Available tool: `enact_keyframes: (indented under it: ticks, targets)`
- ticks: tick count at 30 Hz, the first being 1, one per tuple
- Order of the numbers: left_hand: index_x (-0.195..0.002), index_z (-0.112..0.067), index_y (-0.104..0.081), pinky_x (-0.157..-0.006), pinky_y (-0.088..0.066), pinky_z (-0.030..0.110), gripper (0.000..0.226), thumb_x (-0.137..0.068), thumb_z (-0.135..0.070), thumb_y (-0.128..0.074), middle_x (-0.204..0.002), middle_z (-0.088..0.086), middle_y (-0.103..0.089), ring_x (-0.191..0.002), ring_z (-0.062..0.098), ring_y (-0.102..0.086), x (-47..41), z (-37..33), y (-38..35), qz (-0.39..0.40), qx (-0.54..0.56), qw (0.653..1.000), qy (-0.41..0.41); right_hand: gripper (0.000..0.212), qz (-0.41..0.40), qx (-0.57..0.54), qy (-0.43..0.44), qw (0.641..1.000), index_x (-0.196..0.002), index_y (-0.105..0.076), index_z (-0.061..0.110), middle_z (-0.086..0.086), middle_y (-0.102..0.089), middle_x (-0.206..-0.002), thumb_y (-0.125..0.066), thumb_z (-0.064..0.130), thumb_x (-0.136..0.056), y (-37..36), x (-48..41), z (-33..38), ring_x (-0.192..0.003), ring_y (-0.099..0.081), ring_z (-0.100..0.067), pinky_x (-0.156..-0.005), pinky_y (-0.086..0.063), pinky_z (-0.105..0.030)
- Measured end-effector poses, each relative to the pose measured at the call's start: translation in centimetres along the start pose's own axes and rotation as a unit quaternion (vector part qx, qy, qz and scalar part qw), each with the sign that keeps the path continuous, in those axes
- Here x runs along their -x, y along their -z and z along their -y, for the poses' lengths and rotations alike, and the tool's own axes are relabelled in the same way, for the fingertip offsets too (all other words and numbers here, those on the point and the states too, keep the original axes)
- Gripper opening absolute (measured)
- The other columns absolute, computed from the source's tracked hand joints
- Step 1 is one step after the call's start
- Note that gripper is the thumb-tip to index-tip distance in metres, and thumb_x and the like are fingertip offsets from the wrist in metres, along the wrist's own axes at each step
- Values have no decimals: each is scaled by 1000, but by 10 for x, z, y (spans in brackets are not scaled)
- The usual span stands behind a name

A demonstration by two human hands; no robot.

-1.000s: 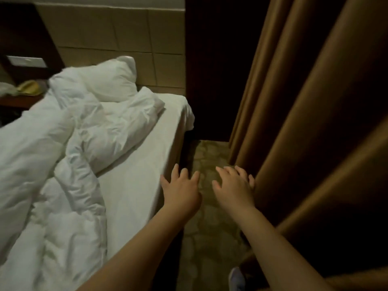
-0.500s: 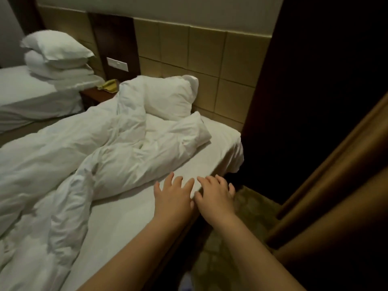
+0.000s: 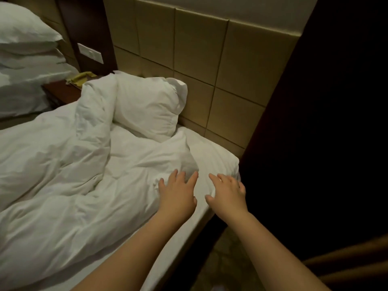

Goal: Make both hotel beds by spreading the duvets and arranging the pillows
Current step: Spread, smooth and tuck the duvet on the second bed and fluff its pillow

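A crumpled white duvet (image 3: pixel 69 175) lies bunched across the near bed, leaving a strip of bare white sheet (image 3: pixel 212 156) along the right edge. A white pillow (image 3: pixel 147 106) leans against the tan padded headboard. My left hand (image 3: pixel 178 194) reaches with spread, straight fingers over the duvet's near corner. My right hand (image 3: pixel 227 193) hovers open above the sheet near the mattress edge. Neither hand holds anything. On the far bed at the upper left, two stacked white pillows (image 3: pixel 27 40) sit on a made bed.
A dark wooden nightstand (image 3: pixel 60 93) with a yellow object (image 3: pixel 80 78) stands between the beds, with a white switch plate (image 3: pixel 90 53) above. A dark wall panel (image 3: pixel 327 122) and a brown curtain (image 3: pixel 344 267) close off the right. Patterned carpet (image 3: pixel 226 267) shows beside the bed.
The view has swung left from the curtain and floor toward the bed. Both hands have moved forward from over the bed edge and carpet to over the duvet corner and sheet.
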State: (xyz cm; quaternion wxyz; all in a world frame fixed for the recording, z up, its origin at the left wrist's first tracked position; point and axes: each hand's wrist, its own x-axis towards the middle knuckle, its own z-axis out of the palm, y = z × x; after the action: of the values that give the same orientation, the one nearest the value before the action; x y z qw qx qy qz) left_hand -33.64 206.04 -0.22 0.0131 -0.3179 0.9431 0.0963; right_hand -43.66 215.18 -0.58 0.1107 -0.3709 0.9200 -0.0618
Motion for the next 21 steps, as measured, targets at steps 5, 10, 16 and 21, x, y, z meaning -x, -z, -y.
enact_keyframes:
  ticks: [5, 10, 16, 21]
  targets:
    - [-150, -33, -6, -112, -14, 52, 67, -95, -34, -44, -156, 2, -15, -146, 25, -5, -105, 26, -26, 11, 2, 993, 115, 63, 41, 10, 115, 992, -149, -20, 33, 4, -19, -157, -49, 39, -93, -13, -136, 8, -144, -13, -22, -115, -9, -48]
    - [-150, -32, -10, -114, -15, 49, 66, -94, -35, -45, -155, 2, -16, -145, 23, -8, -179, 42, -56, 58, 16, 973, 222, 76, 94, 56, 211, 971, -152, -9, 30, 3, -17, -158, -53, 37, -90, -26, -246, 19, -144, -14, -22, -117, -10, -45]
    - [-150, -31, -13, -110, -19, 48, 64, -95, -39, -44, -151, 1, -28, -144, 23, -14, -217, 80, -109, 123, 30, 941, 313, 84, 210, 141, 304, 918, -152, -2, 28, 0, -4, -160, -56, 39, -89, -86, -307, 48, -147, -1, -24, -117, -2, -50]
    - [-150, -32, 10, -109, -14, 60, 98, -83, -57, -58, -158, 8, 15, -146, 31, 6, -241, 130, -185, 255, 44, 896, 360, 89, 267, 257, 335, 866, -152, 6, 23, -11, 10, -159, -56, 39, -90, -157, -340, 68, -146, 11, -33, -112, 1, -62]
